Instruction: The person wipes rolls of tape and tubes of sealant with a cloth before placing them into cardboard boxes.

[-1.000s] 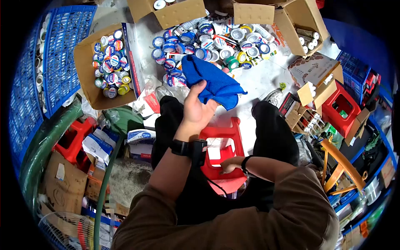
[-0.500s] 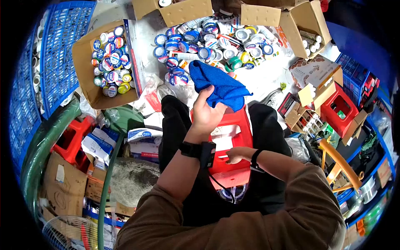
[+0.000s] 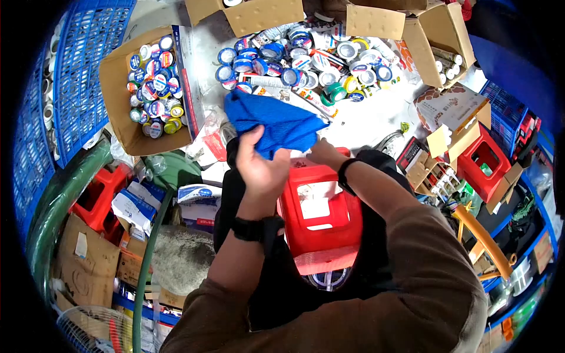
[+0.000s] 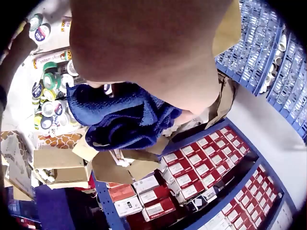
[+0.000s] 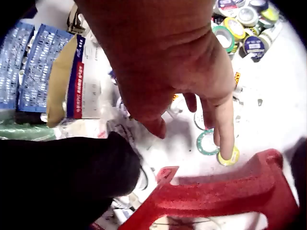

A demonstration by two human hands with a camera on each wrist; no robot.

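My left hand (image 3: 262, 170) grips a blue cloth (image 3: 273, 123), folded and drooping, in front of the heap of tape rolls (image 3: 347, 52). In the left wrist view the cloth (image 4: 129, 115) hangs from the fingers, which are mostly hidden. Beyond the front of a red stool (image 3: 321, 259), my right hand (image 3: 323, 153) reaches down, partly behind the cloth's corner. The right wrist view shows its fingers (image 5: 223, 124) loosely extended, holding nothing. Their tips overlap a yellow tape roll (image 5: 233, 157) on the white floor, beside a green-rimmed roll (image 5: 202, 147).
A cardboard box (image 3: 115, 112) of tape rolls stands at left, near blue plastic crates (image 3: 88, 82). Other open boxes (image 3: 265, 19) line the back. A second red stool (image 3: 485, 165) and an orange frame (image 3: 485, 241) are at right; a wire fan guard (image 3: 88, 329) is lower left.
The right hand has moved forward from over the red stool to the floor beyond it. The left hand, still holding the cloth, first shifted right, then back left; the cloth now spreads wider.
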